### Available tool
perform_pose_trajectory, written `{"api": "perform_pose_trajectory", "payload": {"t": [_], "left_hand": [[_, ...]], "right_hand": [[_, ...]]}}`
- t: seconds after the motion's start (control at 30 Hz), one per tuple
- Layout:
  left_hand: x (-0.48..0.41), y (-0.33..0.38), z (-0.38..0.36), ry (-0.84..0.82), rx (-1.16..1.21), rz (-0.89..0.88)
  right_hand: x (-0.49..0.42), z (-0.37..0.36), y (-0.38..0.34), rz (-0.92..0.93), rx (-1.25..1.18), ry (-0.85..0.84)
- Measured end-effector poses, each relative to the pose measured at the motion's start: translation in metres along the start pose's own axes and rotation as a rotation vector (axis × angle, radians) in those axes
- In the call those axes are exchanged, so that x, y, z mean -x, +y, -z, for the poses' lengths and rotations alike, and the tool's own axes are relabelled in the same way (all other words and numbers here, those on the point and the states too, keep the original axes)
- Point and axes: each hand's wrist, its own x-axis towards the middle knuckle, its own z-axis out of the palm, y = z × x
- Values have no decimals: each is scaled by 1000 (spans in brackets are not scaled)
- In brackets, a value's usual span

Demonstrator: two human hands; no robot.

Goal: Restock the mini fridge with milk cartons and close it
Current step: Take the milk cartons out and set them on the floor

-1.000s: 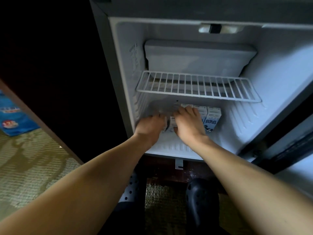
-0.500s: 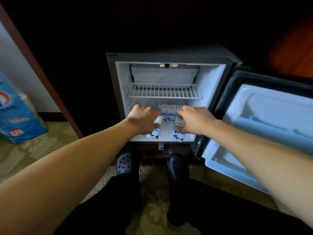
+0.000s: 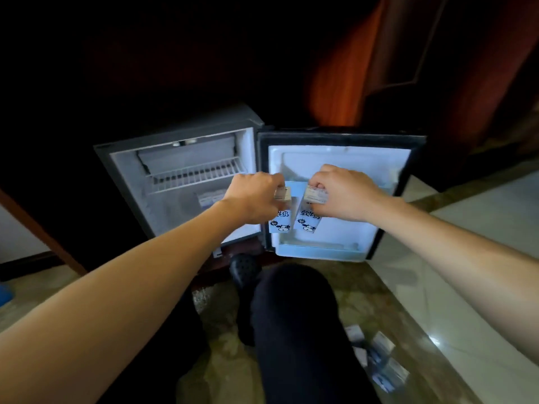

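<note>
The mini fridge (image 3: pixel 122 161) stands open, its door (image 3: pixel 344 158) swung wide to the right. My left hand (image 3: pixel 253 199) grips one blue-and-white milk carton (image 3: pixel 280 223) by its top. My right hand (image 3: pixel 341 193) grips a second carton (image 3: pixel 307 223) the same way. Both cartons hang upright side by side in front of the door's inner face, above its lower door shelf (image 3: pixel 318 249). A few more cartons (image 3: pixel 208 199) stand at the back of the fridge floor under the wire rack (image 3: pixel 195 176).
Several loose cartons (image 3: pixel 379 363) lie on the floor at the lower right beside my dark-trousered knee (image 3: pixel 294 316). A black shoe (image 3: pixel 245 266) rests before the fridge. Dark wooden cabinetry surrounds the fridge; pale tiles run along the right.
Both hands drew back out of the fridge interior, each holding a carton, and moved right in front of the open door. The view pulled back and swung right.
</note>
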Motion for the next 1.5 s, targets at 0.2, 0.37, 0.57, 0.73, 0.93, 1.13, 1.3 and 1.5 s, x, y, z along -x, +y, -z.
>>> {"api": "perform_pose_trajectory", "payload": {"t": [0.2, 0.37, 0.57, 0.73, 0.93, 1.13, 1.3, 1.5], "left_hand": [[-25, 97, -14, -80, -68, -215], [-37, 162, -58, -159, -97, -331], [-39, 220, -118, -242, 52, -300], [-36, 245, -176, -331, 139, -271], [-30, 262, -239, -424, 150, -201], [-28, 270, -281, -431, 73, -151], [-20, 273, -308, -469, -9, -189], [-7, 264, -335, -487, 115, -73]], "right_hand": [[83, -8, 74, -139, 4, 19], [149, -39, 124, -275, -107, 25], [210, -107, 169, -422, -277, -31], [244, -171, 189, -538, -361, -107], [266, -233, 191, -653, -385, -188], [275, -280, 188, -752, -458, -238], [278, -310, 184, -815, -530, -234], [281, -340, 176, -867, -621, -278]]}}
